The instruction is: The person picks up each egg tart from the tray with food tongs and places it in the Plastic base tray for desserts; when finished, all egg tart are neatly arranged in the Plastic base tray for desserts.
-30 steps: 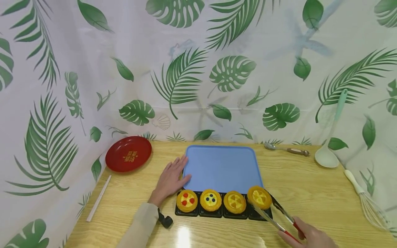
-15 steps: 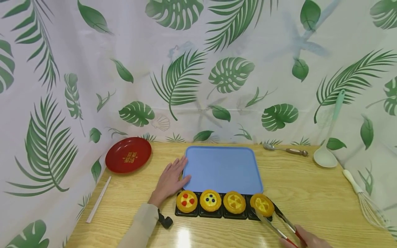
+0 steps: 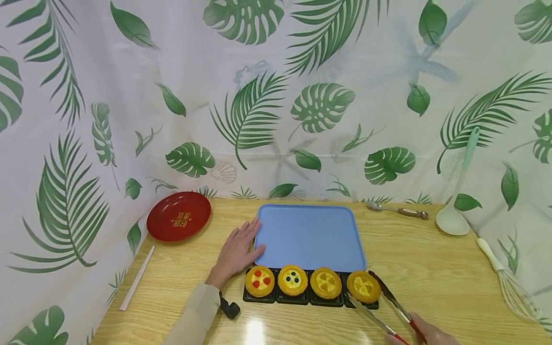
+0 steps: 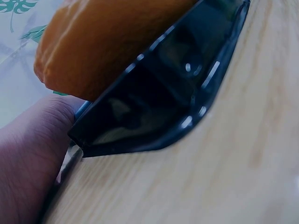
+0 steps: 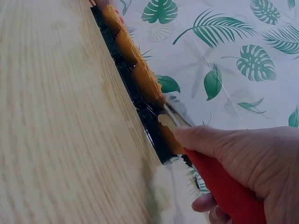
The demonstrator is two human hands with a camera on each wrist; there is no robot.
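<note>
My right hand [image 3: 433, 331] grips a pair of tongs [image 3: 403, 311] by its red handles. The tongs' tips stand apart on either side of the rightmost egg tart [image 3: 363, 286], which sits in a black compartment tray [image 3: 293, 299]. Three more tarts fill the other compartments: one with red pieces [image 3: 260, 281], one with dark blue berries [image 3: 293, 280], one with yellow wedges [image 3: 326, 283]. My left hand [image 3: 237, 251] lies with straight fingers at the left edge of a blue tray [image 3: 310, 237]. In the right wrist view, the thumb presses the red handle [image 5: 219, 186].
A red plate [image 3: 178, 216] and a white stick-like chopstick pair [image 3: 137, 278] lie at left. To the right are a spoon [image 3: 396, 209], a ladle [image 3: 453, 220] leaning on the patterned curtain [image 3: 258, 177], and a whisk [image 3: 509, 282].
The rightmost tart has come down and slightly right into its compartment. The tongs' tips have spread apart around it. My left hand has stayed in place.
</note>
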